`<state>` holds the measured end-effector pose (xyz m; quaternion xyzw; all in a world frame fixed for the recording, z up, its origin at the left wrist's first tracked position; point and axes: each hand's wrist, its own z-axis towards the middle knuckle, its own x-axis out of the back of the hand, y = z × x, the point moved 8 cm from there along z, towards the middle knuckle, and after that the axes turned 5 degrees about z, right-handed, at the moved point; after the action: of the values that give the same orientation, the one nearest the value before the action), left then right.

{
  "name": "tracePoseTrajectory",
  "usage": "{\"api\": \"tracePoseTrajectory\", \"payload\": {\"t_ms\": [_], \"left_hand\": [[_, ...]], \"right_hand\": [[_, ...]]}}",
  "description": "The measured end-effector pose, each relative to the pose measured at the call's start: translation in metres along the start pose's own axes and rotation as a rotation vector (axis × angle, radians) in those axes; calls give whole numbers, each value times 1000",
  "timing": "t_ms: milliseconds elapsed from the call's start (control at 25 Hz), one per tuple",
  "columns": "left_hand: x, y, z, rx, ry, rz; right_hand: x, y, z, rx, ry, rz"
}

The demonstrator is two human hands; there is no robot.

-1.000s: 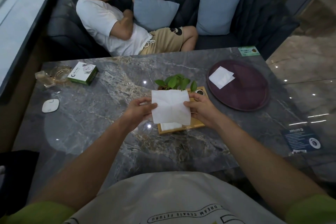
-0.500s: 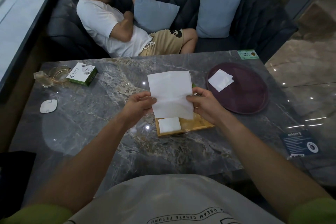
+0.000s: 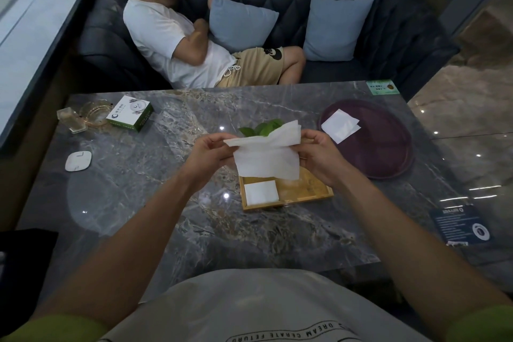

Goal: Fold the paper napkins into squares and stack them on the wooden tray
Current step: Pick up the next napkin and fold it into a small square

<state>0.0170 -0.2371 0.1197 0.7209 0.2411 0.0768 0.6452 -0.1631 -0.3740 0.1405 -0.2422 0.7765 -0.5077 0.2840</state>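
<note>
- Here's the paper napkin [image 3: 266,159], up in the air over the middle of the tabletop [image 3: 166,203], just above the far end of the wooden tray [image 3: 308,189]. Its top part flops forward over the lower sheet, mid-fold.
- The left grip [image 3: 211,151] pinches the top left corner of that flap. The right grip [image 3: 319,155] pinches the right edge, fingers curled round the paper. Both are grasping the napkin and nothing else.
- It looks to weigh next to nothing, and it's limp: the sheet sags and wrinkles between the two hands, and the lower edge dangles free.
- So take it by corners and edges, two points at once, kept lightly taut. Held one-handed, I'd judge it droops and the edges drift out of line.
- It's thin tissue, easy to tear or crumple, I reckon, so a light pinch does it. It's hardly slippery, since soft paper catches on skin.
- A crease probably sets better pressed flat on the tabletop than in the air.
- One folded square [image 3: 261,193] already lies in the near left corner of the wooden tray, with bare wood beside it.
- More napkins [image 3: 340,125] wait flat on the purple round tray [image 3: 383,153] toward the right edge of the tabletop, apart from the hands.
</note>
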Motion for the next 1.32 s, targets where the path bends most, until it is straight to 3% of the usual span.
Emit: {"api": "tracePoseTrajectory", "payload": {"t_ms": [440, 640, 880, 1120, 1320], "left_hand": [[8, 15, -1, -73, 42, 70], [4, 14, 1, 107, 63, -109], [-16, 28, 1, 32, -103, 422], [-26, 37, 0, 33, -89, 503], [-27, 42, -2, 13, -106, 542]], "right_hand": [[-11, -14, 1, 86, -28, 8], [-15, -17, 4, 88, -24, 42], [-30, -15, -1, 73, -99, -32], [-32, -19, 0, 42, -65, -85], [-38, -27, 0, 175, -57, -402]]}}
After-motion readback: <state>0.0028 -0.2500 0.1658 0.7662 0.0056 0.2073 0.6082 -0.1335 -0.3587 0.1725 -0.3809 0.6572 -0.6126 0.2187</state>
